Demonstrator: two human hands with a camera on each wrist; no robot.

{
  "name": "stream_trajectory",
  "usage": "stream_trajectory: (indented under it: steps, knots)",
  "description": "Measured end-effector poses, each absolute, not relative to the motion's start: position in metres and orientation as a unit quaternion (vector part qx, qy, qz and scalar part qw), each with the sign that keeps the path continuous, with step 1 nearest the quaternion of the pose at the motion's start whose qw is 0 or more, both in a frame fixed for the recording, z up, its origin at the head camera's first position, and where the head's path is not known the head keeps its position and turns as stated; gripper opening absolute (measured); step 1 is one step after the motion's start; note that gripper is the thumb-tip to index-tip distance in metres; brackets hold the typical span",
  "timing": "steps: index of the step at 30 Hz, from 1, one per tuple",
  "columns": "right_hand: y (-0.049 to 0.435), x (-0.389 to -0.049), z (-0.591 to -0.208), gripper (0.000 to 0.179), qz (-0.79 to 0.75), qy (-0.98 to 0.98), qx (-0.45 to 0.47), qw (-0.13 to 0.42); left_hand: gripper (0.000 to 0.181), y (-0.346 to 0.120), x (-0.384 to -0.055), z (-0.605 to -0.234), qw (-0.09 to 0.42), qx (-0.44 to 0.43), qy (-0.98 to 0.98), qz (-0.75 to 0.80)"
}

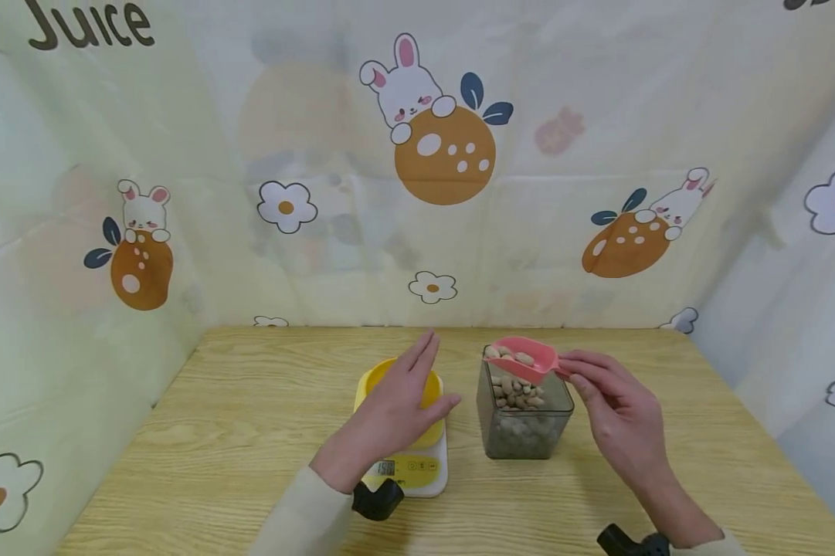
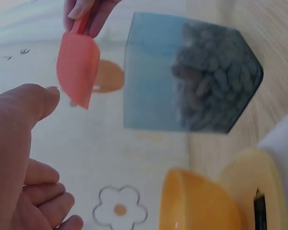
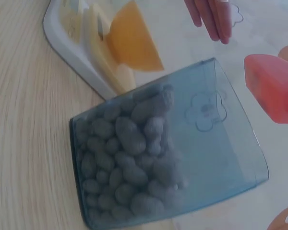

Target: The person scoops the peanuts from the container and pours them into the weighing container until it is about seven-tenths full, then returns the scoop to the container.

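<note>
A pink scoop (image 1: 537,358) with several peanuts (image 1: 524,359) in it is held by its handle in my right hand (image 1: 626,409), over the rim of a clear grey square container (image 1: 524,440). More unshelled peanuts (image 3: 129,163) fill the container's lower part. My left hand (image 1: 396,398) hovers with extended fingers above a yellow bowl (image 2: 201,206), holding nothing. That bowl stands on a white and yellow kitchen scale (image 1: 434,479), partly hidden by the hand. Digits show on the scale's display (image 1: 385,468), looking like 158.
Everything stands on a light wooden table (image 1: 264,401). A cloth backdrop (image 1: 320,255) printed with rabbits, oranges and flowers hangs behind and at both sides. The container is just right of the scale, with a gap between them.
</note>
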State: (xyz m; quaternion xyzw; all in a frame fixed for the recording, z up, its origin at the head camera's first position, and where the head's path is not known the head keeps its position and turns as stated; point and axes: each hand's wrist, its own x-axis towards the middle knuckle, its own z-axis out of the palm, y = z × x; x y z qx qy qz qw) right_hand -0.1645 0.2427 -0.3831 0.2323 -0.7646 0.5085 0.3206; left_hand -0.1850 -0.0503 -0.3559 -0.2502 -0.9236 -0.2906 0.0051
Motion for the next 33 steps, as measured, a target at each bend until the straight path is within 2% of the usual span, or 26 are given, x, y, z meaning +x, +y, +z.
stream_trajectory:
  steps: [5,15,33]
  knots:
    - [0.234,-0.166,-0.381,0.032,0.527,-0.744,0.254,0.322,0.084,-0.067,-0.183,-0.355,0.028,-0.236,-0.924,-0.301]
    - [0.211,-0.174,-0.377,0.033,0.545,-0.73,0.274,0.307,0.084,-0.094,-0.18,-0.358,0.041,-0.199,-0.923,-0.327]
    - [0.177,-0.184,-0.376,0.029,0.529,-0.767,0.269,0.245,0.087,-0.133,-0.178,-0.378,0.018,-0.153,-0.935,-0.318]
